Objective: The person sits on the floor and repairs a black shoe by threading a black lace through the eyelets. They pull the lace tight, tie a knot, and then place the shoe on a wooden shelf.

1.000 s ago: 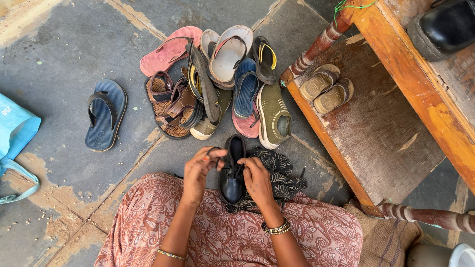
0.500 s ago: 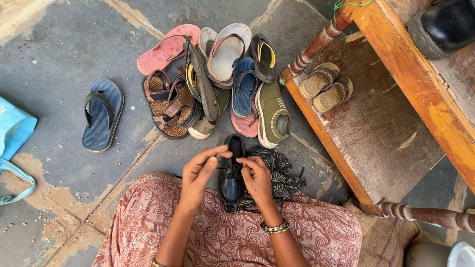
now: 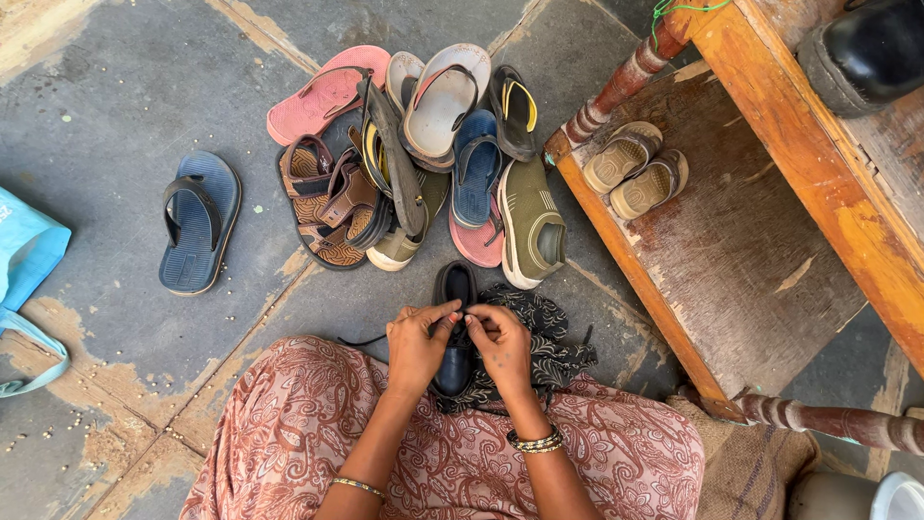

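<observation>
A small black shoe (image 3: 454,332) was held over the lap, toe pointing away, above a dark patterned cloth (image 3: 539,342) spread on the stone floor (image 3: 115,106). The left hand (image 3: 419,342) was closed on the shoe's upper from the left side, its fingertips pinched near the opening. The right hand (image 3: 500,342) was closed in the same way on the right side, its fingers curled against the shoe's top; whether a lace was pinched between the two hands could not be told. A thin dark lace (image 3: 361,340) was seen trailing to the left of the shoe across the floor. Bangles (image 3: 536,442) were worn on the right wrist, and a pink patterned garment (image 3: 443,453) covered the knees below.

Just beyond the shoe, a heap of footwear was piled: a pink flip-flop (image 3: 322,91), a white sandal (image 3: 445,101), brown strapped sandals (image 3: 327,197), a blue slipper (image 3: 475,169) and an olive slip-on shoe (image 3: 531,221). A dark blue slipper (image 3: 198,221) lay apart, well to the left. A pair of tan children's shoes (image 3: 635,169) stood on the lower shelf of a worn wooden rack (image 3: 751,260) at the right, and a black shoe (image 3: 866,53) rested on its upper board. A light blue bag (image 3: 24,260) was seen at the left edge.
</observation>
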